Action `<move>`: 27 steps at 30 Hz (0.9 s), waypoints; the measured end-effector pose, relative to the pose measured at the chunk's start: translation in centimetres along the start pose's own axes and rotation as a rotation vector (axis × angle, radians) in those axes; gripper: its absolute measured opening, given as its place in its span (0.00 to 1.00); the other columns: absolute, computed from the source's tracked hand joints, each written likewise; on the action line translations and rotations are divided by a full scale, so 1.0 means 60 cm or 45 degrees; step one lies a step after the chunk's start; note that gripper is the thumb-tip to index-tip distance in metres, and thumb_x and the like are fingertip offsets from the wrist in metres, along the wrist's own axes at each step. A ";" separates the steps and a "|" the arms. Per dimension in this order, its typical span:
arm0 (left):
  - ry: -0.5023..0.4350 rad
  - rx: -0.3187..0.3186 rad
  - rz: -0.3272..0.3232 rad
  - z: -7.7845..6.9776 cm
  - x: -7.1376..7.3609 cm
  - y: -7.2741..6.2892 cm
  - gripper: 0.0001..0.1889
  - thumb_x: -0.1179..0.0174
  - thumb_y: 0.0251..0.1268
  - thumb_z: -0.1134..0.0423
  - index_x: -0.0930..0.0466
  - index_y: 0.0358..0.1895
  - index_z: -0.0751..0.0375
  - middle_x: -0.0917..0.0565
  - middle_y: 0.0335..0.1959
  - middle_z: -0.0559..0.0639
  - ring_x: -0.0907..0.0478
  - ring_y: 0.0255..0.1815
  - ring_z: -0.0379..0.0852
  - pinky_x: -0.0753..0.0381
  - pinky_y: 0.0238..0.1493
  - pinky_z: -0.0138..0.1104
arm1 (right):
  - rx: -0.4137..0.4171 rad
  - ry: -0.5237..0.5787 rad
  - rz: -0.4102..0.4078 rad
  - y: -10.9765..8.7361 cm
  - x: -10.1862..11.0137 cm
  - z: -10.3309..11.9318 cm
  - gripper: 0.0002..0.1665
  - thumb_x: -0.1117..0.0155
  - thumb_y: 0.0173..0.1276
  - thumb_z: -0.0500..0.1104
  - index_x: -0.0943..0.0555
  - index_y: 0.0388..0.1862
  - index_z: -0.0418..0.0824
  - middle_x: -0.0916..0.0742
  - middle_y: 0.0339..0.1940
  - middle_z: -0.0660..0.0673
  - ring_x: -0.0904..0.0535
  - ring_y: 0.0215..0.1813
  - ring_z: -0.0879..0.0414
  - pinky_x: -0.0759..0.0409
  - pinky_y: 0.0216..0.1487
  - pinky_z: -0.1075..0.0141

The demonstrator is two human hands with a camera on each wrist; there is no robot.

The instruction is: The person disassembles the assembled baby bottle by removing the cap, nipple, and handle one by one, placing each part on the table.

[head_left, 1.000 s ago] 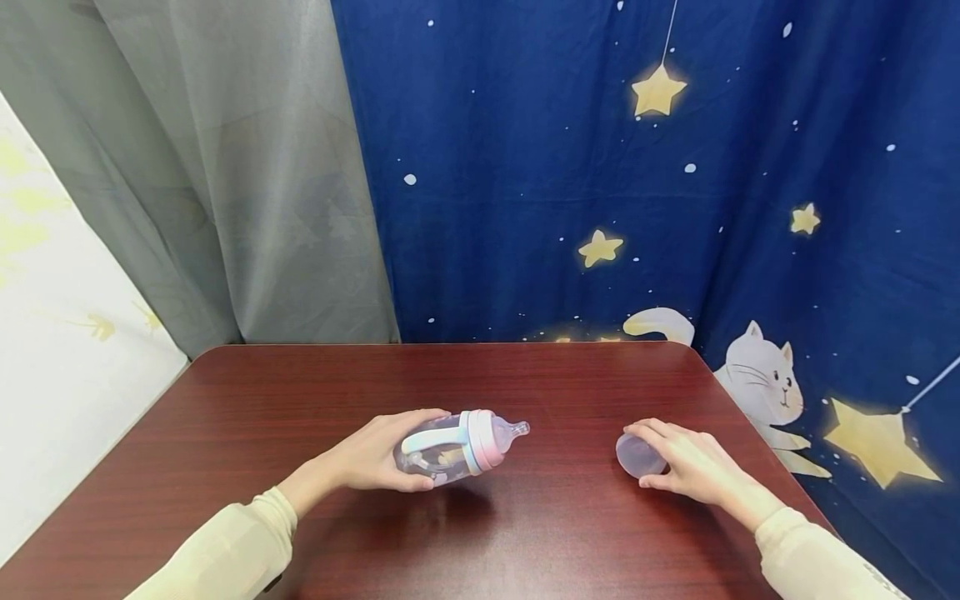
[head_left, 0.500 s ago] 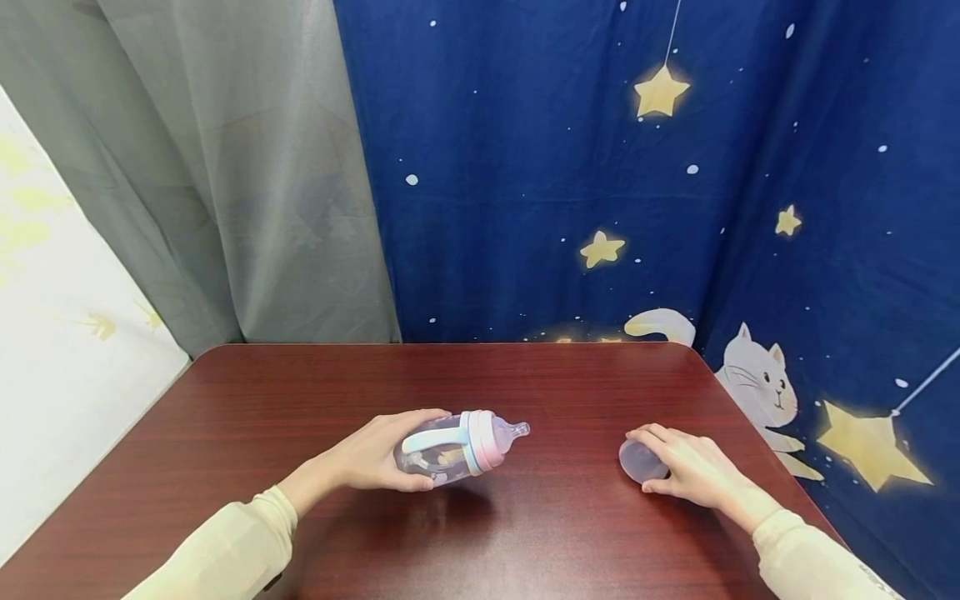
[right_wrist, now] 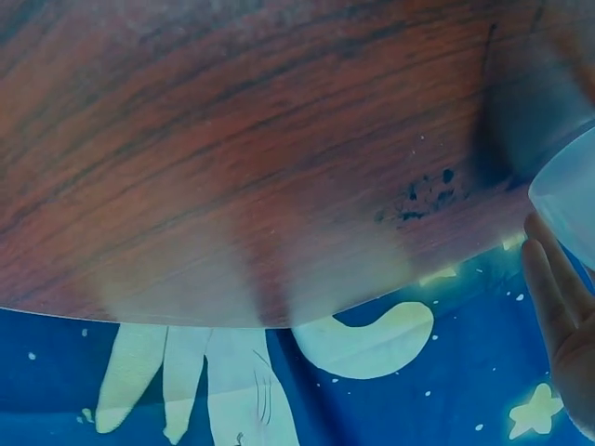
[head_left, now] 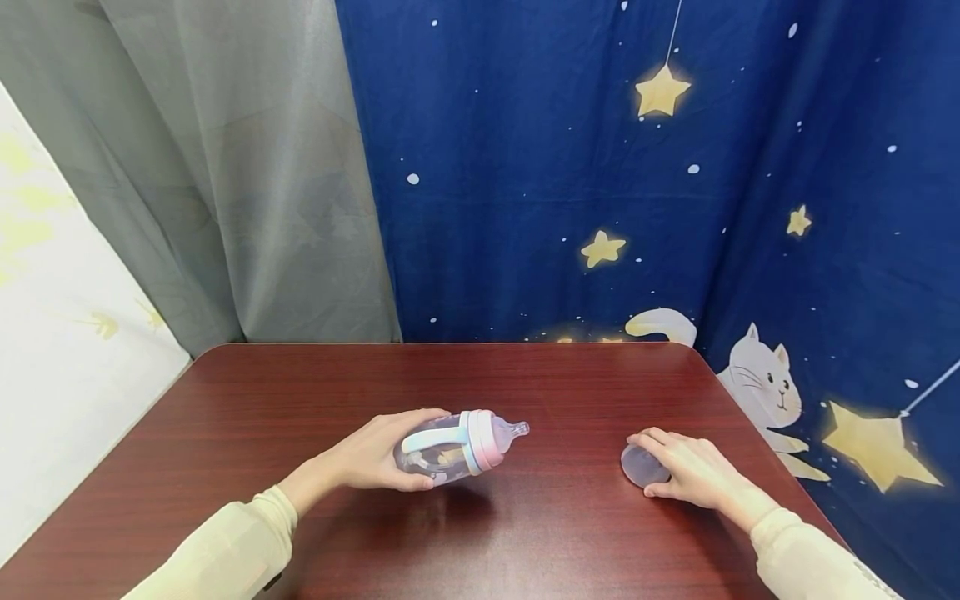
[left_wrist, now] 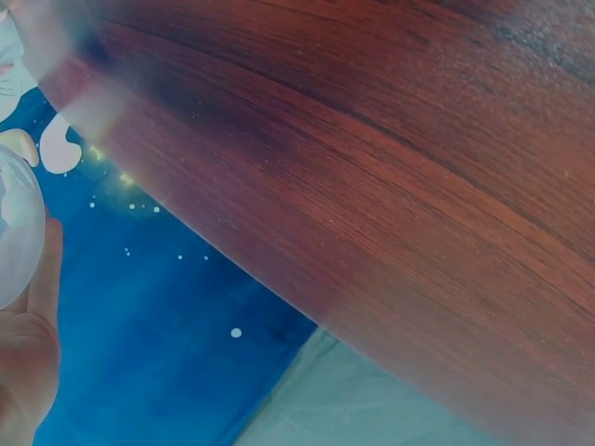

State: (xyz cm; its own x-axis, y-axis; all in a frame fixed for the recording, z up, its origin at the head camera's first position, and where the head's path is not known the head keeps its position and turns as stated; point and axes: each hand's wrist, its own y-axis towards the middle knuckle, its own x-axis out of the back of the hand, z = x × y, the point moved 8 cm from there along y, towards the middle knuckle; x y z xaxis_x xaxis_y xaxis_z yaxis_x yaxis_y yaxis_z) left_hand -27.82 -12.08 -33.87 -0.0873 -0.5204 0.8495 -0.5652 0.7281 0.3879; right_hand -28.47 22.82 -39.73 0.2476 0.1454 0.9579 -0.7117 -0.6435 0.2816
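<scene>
A clear baby bottle (head_left: 442, 454) with a pale blue handle, a pink collar and a bare teat lies tilted in my left hand (head_left: 382, 454), teat pointing right. Fingers and thumb grip its body from the left; a shadow falls on the table beneath. Over at the right, my right hand (head_left: 693, 468) holds a translucent dome-shaped cap (head_left: 642, 465) between thumb and fingers, close to the tabletop. The left wrist view catches only the bottle's rounded base (left_wrist: 19, 223) beside the fingers (left_wrist: 45, 279). In the right wrist view the cap (right_wrist: 569, 200) shows at the edge.
Both hands are over a dark red-brown wooden table (head_left: 337, 383) with rounded far corners. Behind it hang a grey curtain (head_left: 285, 208) and a blue curtain (head_left: 517, 208) printed with stars and a white cat. A pale patterned surface (head_left: 75, 333) stands along the left.
My right hand has shifted slightly right and down with the cap. The left hand and the bottle have stayed in place.
</scene>
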 end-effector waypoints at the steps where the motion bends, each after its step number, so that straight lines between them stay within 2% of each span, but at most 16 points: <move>1: 0.000 0.000 0.000 0.000 0.000 0.000 0.39 0.37 0.42 0.41 0.37 0.60 0.53 0.27 0.48 0.40 0.29 0.41 0.35 0.28 0.39 0.33 | 0.000 0.005 0.009 0.000 0.000 0.000 0.39 0.29 0.40 0.57 0.27 0.52 0.44 0.24 0.43 0.52 0.24 0.36 0.58 0.29 0.24 0.63; 15: -0.004 -0.005 -0.008 -0.001 0.001 -0.001 0.39 0.37 0.42 0.41 0.37 0.60 0.53 0.27 0.48 0.41 0.29 0.41 0.36 0.28 0.39 0.33 | -0.010 0.072 0.105 0.006 -0.008 -0.003 0.38 0.30 0.40 0.58 0.27 0.50 0.44 0.24 0.40 0.54 0.26 0.30 0.61 0.30 0.23 0.64; 27: -0.009 0.004 -0.003 -0.002 0.002 0.001 0.39 0.37 0.42 0.41 0.37 0.60 0.51 0.27 0.48 0.40 0.29 0.41 0.35 0.28 0.39 0.33 | -0.022 0.072 0.209 0.008 -0.011 -0.006 0.37 0.31 0.44 0.58 0.29 0.52 0.44 0.25 0.40 0.53 0.26 0.32 0.60 0.29 0.27 0.62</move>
State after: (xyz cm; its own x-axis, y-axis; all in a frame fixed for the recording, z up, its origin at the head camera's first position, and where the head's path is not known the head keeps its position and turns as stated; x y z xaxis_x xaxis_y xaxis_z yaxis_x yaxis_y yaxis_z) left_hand -27.77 -12.09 -33.70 -0.0913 -0.5252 0.8461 -0.5681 0.7253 0.3889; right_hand -29.22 22.67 -40.18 0.0900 0.0823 0.9925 -0.7510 -0.6489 0.1219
